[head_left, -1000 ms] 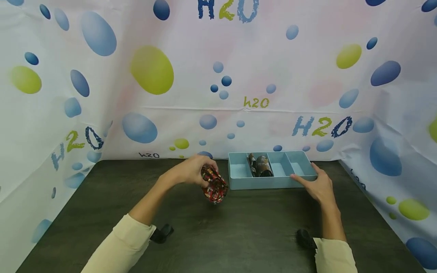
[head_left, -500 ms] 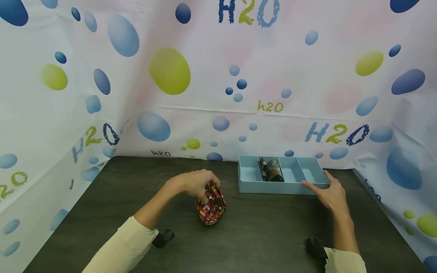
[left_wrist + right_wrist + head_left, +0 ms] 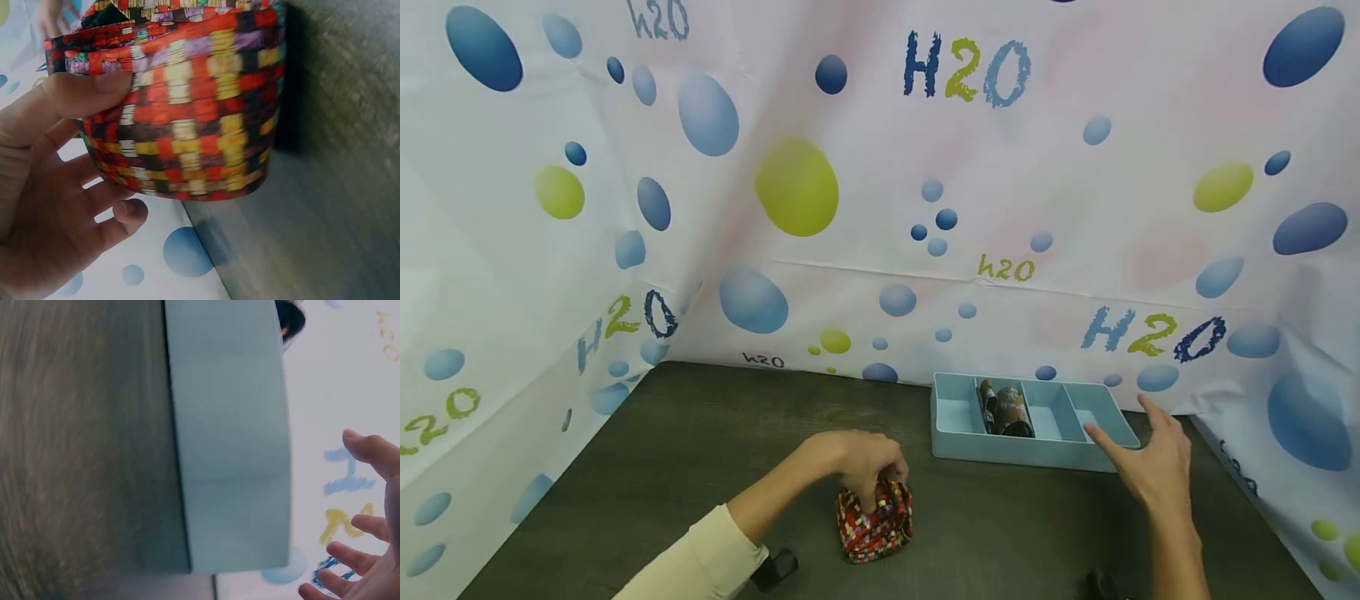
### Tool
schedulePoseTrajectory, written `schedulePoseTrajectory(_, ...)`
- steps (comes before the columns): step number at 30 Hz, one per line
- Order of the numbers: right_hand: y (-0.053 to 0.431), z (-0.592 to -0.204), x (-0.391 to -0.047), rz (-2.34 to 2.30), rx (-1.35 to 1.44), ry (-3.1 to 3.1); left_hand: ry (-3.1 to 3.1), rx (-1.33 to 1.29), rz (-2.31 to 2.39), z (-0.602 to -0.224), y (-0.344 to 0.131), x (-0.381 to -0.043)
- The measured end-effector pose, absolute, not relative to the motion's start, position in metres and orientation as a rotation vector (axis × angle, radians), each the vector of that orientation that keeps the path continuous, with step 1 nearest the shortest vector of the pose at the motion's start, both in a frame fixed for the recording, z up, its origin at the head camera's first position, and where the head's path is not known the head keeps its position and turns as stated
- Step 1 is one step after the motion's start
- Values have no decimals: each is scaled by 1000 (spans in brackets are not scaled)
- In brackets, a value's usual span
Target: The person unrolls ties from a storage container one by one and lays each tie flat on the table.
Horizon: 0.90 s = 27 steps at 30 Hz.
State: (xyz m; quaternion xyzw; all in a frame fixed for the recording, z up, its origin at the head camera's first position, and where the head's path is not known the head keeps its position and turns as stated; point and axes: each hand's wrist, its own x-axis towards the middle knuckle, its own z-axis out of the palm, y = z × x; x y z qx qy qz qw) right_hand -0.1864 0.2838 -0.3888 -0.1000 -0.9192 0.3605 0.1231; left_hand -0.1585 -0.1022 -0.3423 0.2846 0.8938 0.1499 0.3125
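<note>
A multicoloured woven basket [image 3: 874,533] is held low at the centre of the head view, over the tabletop [image 3: 1000,533]. Its wall is pinched at the 12 o'clock side by the left hand [image 3: 853,458] — the thumb is laid against the checkered weave of red, black, yellow, white and purple, as shown by the left wrist view. Whether the base is borne by the tabletop cannot be told. At 2 o'clock from the basket, well apart from it, a light blue four-compartment tray [image 3: 1000,448] is set close to the backdrop [image 3: 850,117]. In its second compartment, counted from the 9 o'clock end, a dark brown cylinder [image 3: 1013,412] and a narrower dark piece [image 3: 988,404] are held side by side. Near the tray's 4 o'clock corner the right hand [image 3: 1157,471] is held with thumb and fingers spread; a gap is shown between it and the tray in the right wrist view. A pale yellow sleeve [image 3: 700,558] is worn on the left arm.
</note>
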Motion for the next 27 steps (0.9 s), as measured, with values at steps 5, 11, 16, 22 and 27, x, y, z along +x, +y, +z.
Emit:
schedulePoseTrajectory(5, 269, -383, -172, 983, -105, -2555, 2314, 742, 420, -354, -96, -151)
schedulePoseTrajectory(11, 236, -371, -167, 957, 203, -2421, 2326, 772, 420, -356, -96, -155)
schedulePoseTrajectory(16, 209, -365, -161, 1003, 490, -2501, 2347, 839, 421, -360, -93, -157)
schedulePoseTrajectory(22, 186, -374, -158, 1243, 815, -2783, 2350, 897, 477, -368, -95, -156)
schedulePoseTrajectory(27, 173, -384, -158, 1326, 1069, -2905, 2410, 896, 564, -376, -99, -153)
